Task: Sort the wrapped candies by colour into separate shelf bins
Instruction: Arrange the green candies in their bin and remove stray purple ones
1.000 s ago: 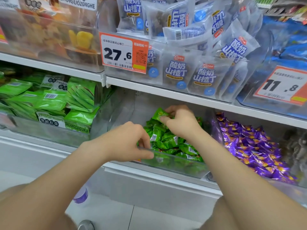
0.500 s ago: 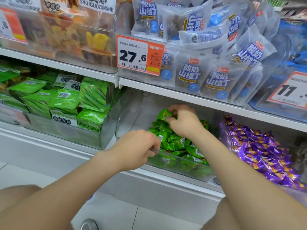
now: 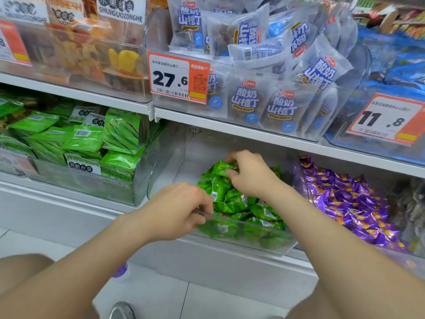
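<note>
Shop shelving fills the head view, and at centre frame your left hand has clamped onto the front rim of the clear bin, which it only neared a second ago. Your right hand pinches one green candy atop the green pile, as before. Nothing has left yet, and the purple candies lie in the bin at right.

Green candies, and purple candies flecked orange.

Fingertips of the left hand hidden inside the clear bin; price tag cut off at left edge.
</note>
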### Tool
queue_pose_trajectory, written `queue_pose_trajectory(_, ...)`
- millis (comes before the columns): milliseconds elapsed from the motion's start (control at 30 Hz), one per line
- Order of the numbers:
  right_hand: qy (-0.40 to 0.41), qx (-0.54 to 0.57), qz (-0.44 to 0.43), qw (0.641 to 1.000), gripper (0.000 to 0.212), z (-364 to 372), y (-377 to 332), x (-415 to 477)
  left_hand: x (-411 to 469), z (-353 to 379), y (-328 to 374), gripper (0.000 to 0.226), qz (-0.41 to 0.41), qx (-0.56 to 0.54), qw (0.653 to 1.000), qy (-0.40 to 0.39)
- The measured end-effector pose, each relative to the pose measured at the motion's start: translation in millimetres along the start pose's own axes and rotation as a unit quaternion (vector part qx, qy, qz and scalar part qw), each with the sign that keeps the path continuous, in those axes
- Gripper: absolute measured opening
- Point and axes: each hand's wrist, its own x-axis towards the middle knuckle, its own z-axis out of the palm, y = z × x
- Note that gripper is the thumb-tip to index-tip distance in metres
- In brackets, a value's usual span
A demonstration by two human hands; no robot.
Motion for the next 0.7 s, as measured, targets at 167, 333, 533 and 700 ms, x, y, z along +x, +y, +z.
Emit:
queue_pose_trajectory(167,0.006,0.004,-0.024,1.000,0.027,4,-6,-3,-10,-7,1,0.015,0.015,-0.051,0.992,-0.114)
queue_pose_trajectory(333,0.031,0.026,-0.029,0.999,0.030,19,-20,16,-7,-21,3,0.027,0.001,-0.110,0.983,-0.149)
queue_pose_trajectory(533,0.011,0.011,-0.001,1.000,0.033,52,-38,60,12,-34,-29,0.019,-0.058,0.099,0.981,0.154)
queue_pose_trajectory(700,-0.052,-0.052,0.034,0.997,0.043,68,-50,90,31,-29,-53,0.046,-0.142,0.166,0.970,0.105)
